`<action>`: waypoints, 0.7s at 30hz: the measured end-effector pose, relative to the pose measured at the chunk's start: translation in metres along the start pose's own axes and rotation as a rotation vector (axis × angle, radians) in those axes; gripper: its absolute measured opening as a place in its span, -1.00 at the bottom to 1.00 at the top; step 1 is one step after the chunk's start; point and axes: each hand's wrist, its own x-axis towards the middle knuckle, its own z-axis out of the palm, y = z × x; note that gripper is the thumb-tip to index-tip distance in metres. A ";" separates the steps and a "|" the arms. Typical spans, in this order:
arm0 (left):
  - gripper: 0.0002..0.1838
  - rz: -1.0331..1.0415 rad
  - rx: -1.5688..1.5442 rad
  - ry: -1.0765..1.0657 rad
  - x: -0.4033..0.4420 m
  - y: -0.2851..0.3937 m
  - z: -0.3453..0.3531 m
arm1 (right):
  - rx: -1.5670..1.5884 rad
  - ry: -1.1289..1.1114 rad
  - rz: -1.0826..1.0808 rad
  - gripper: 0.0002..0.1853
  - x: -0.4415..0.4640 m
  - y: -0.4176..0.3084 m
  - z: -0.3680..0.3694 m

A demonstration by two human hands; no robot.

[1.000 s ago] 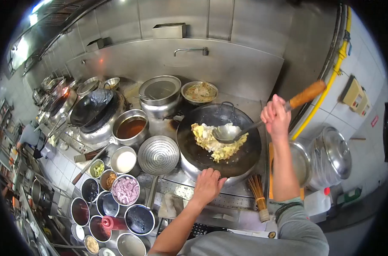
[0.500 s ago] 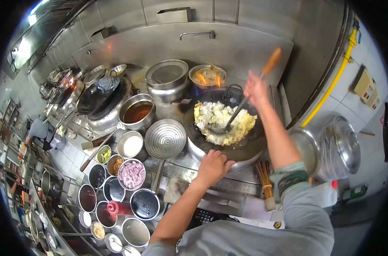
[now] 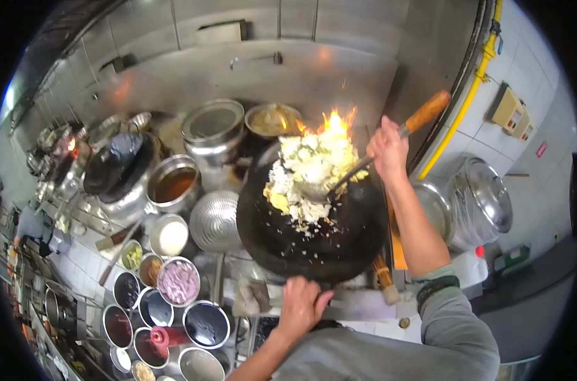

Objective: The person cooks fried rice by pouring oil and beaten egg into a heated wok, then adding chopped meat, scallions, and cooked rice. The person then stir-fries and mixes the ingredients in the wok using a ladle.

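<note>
I see the right hand (image 3: pixel 388 149) wrapped around a ladle (image 3: pixel 354 173), its long handle slanting down leftward into pale yellow food (image 3: pixel 314 159) in the wok's (image 3: pixel 352 244) far half, beneath flames (image 3: pixel 336 122). The left hand (image 3: pixel 301 308), farther from the food, curls at the wok's near rim; I cannot tell its grip.

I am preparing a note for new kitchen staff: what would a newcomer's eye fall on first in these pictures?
Probably the flames, leaping at the far side of the black wok behind the white and yellow food. Next, the long ladle in the person's right hand, its head in that food. Then the purple slices, left of the wok.
</note>
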 end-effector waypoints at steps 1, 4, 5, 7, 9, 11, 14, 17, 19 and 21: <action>-0.76 -0.062 -0.002 0.006 0.015 0.006 -0.002 | -0.017 0.049 0.025 -0.63 -0.003 0.001 0.004; -0.77 -0.092 0.021 0.018 0.052 -0.018 0.019 | -0.149 0.066 0.054 -0.65 -0.012 0.007 0.034; -0.77 -0.113 0.044 0.006 0.045 -0.035 0.035 | -0.209 0.080 0.071 -0.66 -0.018 0.020 0.043; -0.76 -0.097 0.100 -0.001 0.024 -0.061 0.057 | -0.254 0.018 0.056 -0.66 -0.030 0.027 0.044; -0.75 -0.014 0.050 0.014 -0.014 -0.047 0.042 | -0.243 -0.160 -0.019 -0.65 -0.036 0.017 0.035; -0.75 0.023 0.083 -0.001 -0.006 -0.043 0.019 | -0.106 -0.176 0.052 -0.62 -0.032 0.000 0.018; -0.74 -0.116 0.145 -0.042 0.027 -0.035 0.009 | -0.018 -0.099 0.145 -0.55 -0.013 -0.019 0.002; -0.74 -0.112 0.178 -0.045 0.055 -0.065 0.028 | -0.042 -0.239 0.067 -0.51 0.007 -0.046 0.009; -0.75 -0.118 0.201 -0.062 0.063 -0.072 0.036 | -0.006 -0.235 0.004 -0.51 0.018 -0.026 -0.003; -0.71 -0.133 0.199 -0.049 0.063 -0.069 0.038 | -0.011 -0.221 0.062 -0.54 0.019 0.034 -0.024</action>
